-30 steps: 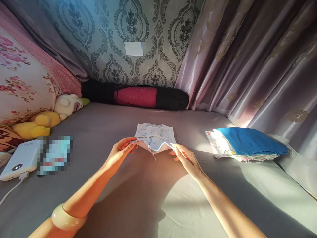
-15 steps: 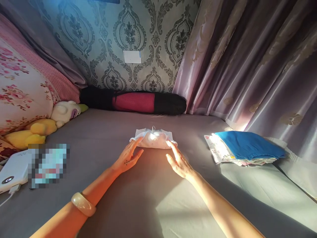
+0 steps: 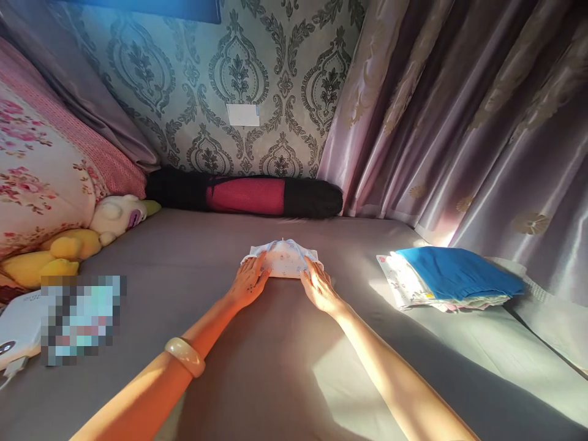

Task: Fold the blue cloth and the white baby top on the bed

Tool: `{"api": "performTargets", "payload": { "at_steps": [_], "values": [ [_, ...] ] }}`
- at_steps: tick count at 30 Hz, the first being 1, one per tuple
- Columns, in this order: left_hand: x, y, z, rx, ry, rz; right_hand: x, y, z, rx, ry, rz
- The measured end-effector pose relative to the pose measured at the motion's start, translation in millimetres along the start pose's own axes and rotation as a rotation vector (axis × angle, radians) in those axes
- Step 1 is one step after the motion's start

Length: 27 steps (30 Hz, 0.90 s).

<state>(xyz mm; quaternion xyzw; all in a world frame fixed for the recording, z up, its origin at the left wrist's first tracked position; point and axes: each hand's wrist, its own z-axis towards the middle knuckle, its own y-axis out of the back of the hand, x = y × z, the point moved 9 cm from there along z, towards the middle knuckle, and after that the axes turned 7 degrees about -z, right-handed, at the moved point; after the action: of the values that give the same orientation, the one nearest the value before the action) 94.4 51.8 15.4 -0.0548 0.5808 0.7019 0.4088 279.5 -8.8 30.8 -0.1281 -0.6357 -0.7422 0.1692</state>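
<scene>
On the grey bed sheet [image 3: 257, 355], a small folded white cloth garment [image 3: 281, 260] with a faint print and blue trim lies straight ahead. The fingers of my left hand [image 3: 250, 282] rest stretched out over its left side, the thumb by the near edge. Opposite, my right hand [image 3: 318, 286] lies along the right side with fingers extended and its thumb at the near corner. Both hands touch the cloth. A flat pale layer shows beneath it, and a thin tip pokes up behind. My left wrist wears a pale bangle [image 3: 185, 357].
To the right lies a stack of folded clothes with a blue garment [image 3: 459, 272] on top. A black and pink roll [image 3: 245, 195] runs along the wall. At left are plush toys [image 3: 68, 245], a floral cushion [image 3: 41, 177], a white power bank [image 3: 21, 327] and a blurred-out object [image 3: 85, 321].
Both hands have moved inward and settled onto the garment's sides. The cloth's top has shifted back, covering most of the thin loop. The view has tilted slightly upward.
</scene>
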Motion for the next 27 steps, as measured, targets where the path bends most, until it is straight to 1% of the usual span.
{"api": "performTargets", "payload": {
  "at_steps": [8, 11, 14, 17, 22, 27],
  "values": [
    [7.6, -7.1, 7.1, 0.032, 0.085, 0.066, -9.8, -14.7, 9.1, 0.051, -0.139, -0.135],
    [8.7, -8.6, 8.4, 0.038, 0.114, 0.092, -13.1, -17.7, 9.3, 0.054, -0.162, -0.157],
    [10.6, -9.1, 9.8, 0.05, 0.148, 0.128, -13.3, -16.9, 8.4, 0.034, -0.166, -0.173],
    [17.7, -8.6, 10.5, 0.073, 0.202, 0.181, -11.7, -15.6, 8.1, 0.026, -0.169, -0.193],
    [29.6, -2.5, 10.1, 0.113, 0.26, 0.275, -10.8, -11.4, 11.8, 0.008, -0.182, -0.286],
    [38.4, 2.6, 11.2, 0.151, 0.305, 0.291, -21.9, -4.7, 21.3, -0.033, -0.228, -0.376]
  ]
}}
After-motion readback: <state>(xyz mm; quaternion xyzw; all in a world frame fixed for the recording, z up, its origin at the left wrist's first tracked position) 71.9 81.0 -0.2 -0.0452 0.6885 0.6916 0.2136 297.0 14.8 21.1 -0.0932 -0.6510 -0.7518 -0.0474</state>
